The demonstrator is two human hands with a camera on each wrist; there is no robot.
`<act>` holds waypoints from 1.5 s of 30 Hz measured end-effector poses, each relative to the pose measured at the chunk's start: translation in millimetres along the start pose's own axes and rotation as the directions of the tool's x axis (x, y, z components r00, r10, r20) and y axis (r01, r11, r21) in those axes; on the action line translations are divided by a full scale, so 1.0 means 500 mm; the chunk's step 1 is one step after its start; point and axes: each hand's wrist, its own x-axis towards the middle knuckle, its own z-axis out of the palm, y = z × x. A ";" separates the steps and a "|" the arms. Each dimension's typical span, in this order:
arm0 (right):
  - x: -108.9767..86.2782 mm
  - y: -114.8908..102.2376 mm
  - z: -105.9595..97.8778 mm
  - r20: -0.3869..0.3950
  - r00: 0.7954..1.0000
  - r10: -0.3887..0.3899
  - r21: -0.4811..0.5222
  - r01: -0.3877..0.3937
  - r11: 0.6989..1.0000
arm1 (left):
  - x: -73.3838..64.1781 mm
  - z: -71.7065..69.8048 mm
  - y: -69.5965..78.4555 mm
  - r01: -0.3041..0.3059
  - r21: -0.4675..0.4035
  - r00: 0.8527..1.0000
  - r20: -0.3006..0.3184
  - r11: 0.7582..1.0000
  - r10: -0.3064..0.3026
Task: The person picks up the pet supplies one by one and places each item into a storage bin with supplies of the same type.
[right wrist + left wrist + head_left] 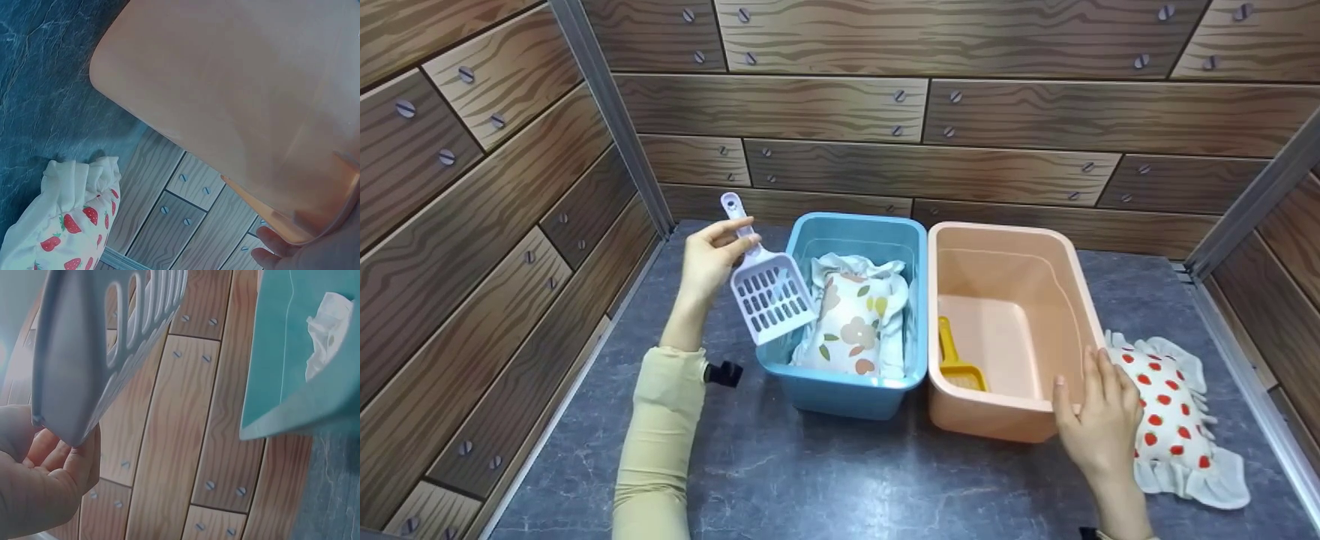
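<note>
My left hand [706, 259] pinches the handle of a pale lavender slotted litter scoop [763, 260], held tilted at the left edge of a blue bin [840, 386]. In the left wrist view, the scoop [70, 365] rises above curled fingers. Inside the blue bin lies a flower-print pillow [847, 319] with white ruffles. My right hand [1102, 427] rests on the near right corner of a peach bin [990, 416], fingers extended along the rim. A yellow scoop [949, 345] leans inside that bin, at its left wall.
A ruffled strawberry-print pillow [1170, 409] lies on the dark marbled tabletop [825, 480], right of the peach bin and beside my right hand. The two bins stand side by side. Wood-print walls [840, 165] enclose the back and both sides.
</note>
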 end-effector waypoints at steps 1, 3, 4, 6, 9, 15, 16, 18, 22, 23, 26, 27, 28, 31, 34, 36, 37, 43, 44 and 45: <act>0.000 0.000 0.000 -0.003 1.000 -0.002 0.002 0.002 1.000 | 0.000 0.003 0.002 -0.001 -0.001 1.000 0.004 1.000 0.001; 0.000 0.001 0.001 -0.005 1.000 -0.004 0.005 0.004 1.000 | -0.001 0.007 0.006 -0.006 -0.001 1.000 0.011 1.000 0.006; 0.000 0.001 0.001 -0.005 1.000 -0.005 0.005 0.005 1.000 | -0.001 0.009 0.008 -0.010 -0.002 1.000 0.015 1.000 0.010; 0.000 0.001 0.000 -0.006 1.000 -0.006 0.006 0.006 1.000 | -0.001 0.013 0.011 -0.014 0.002 1.000 0.022 1.000 0.014; 0.000 0.002 0.000 -0.007 1.000 -0.008 0.007 0.008 1.000 | 0.003 0.022 0.013 -0.017 -0.011 1.000 0.026 1.000 0.017; 0.000 0.003 0.000 -0.008 1.000 -0.011 0.004 0.011 1.000 | 0.001 0.037 0.018 -0.027 -0.018 0.999 0.040 0.999 0.027; 0.000 0.002 0.000 -0.008 1.000 -0.011 0.005 0.011 1.000 | 0.000 0.039 0.019 -0.029 -0.017 0.999 0.041 0.999 0.029; 0.000 0.002 0.001 -0.007 1.000 -0.009 0.005 0.009 1.000 | -0.001 0.044 0.020 -0.032 -0.015 0.998 0.047 0.999 0.032; 0.000 0.003 -0.001 -0.008 1.000 -0.007 0.001 0.007 1.000 | -0.002 0.055 0.023 -0.036 -0.034 0.997 0.066 0.999 0.038; 0.000 0.003 -0.001 -0.007 1.000 -0.005 0.000 0.005 1.000 | -0.003 0.058 0.023 -0.036 -0.039 0.997 0.071 0.999 0.039; 0.000 0.003 -0.001 -0.009 1.000 -0.006 0.000 0.006 1.000 | -0.004 0.068 0.024 -0.040 -0.052 0.995 0.085 0.998 0.044; 0.001 0.003 0.000 -0.012 1.000 -0.007 0.002 0.007 1.000 | -0.005 0.072 0.025 -0.041 -0.055 0.995 0.089 0.998 0.046; 0.001 0.003 0.001 -0.016 1.000 -0.010 0.005 0.010 1.000 | -0.006 0.075 0.025 -0.040 -0.060 0.994 0.095 0.997 0.046; 0.001 0.002 0.002 -0.031 0.999 -0.020 0.011 0.021 1.000 | -0.007 0.088 0.030 -0.042 -0.060 0.992 0.118 0.997 0.049; 0.001 0.003 0.002 -0.033 0.999 -0.023 0.014 0.023 1.000 | -0.006 0.101 0.036 -0.054 -0.044 0.988 0.140 0.998 0.060; 0.001 0.002 0.002 -0.026 0.999 -0.018 0.016 0.019 1.000 | -0.005 0.109 0.042 -0.067 -0.028 0.985 0.154 0.997 0.071; 0.000 0.002 0.002 -0.023 1.000 -0.015 0.017 0.016 1.000 | -0.005 0.113 0.045 -0.074 -0.021 0.984 0.163 0.997 0.076; 0.001 0.001 0.000 -0.018 1.000 -0.014 0.018 0.015 1.000 | -0.005 0.131 0.062 -0.102 0.006 0.974 0.204 0.995 0.099; 0.001 0.001 -0.001 -0.017 1.000 -0.013 0.018 0.014 1.000 | -0.005 0.134 0.064 -0.103 0.007 0.973 0.208 0.995 0.100; 0.000 0.001 -0.001 -0.014 1.000 -0.010 0.018 0.011 1.000 | -0.005 0.136 0.066 -0.103 0.007 0.973 0.210 0.995 0.099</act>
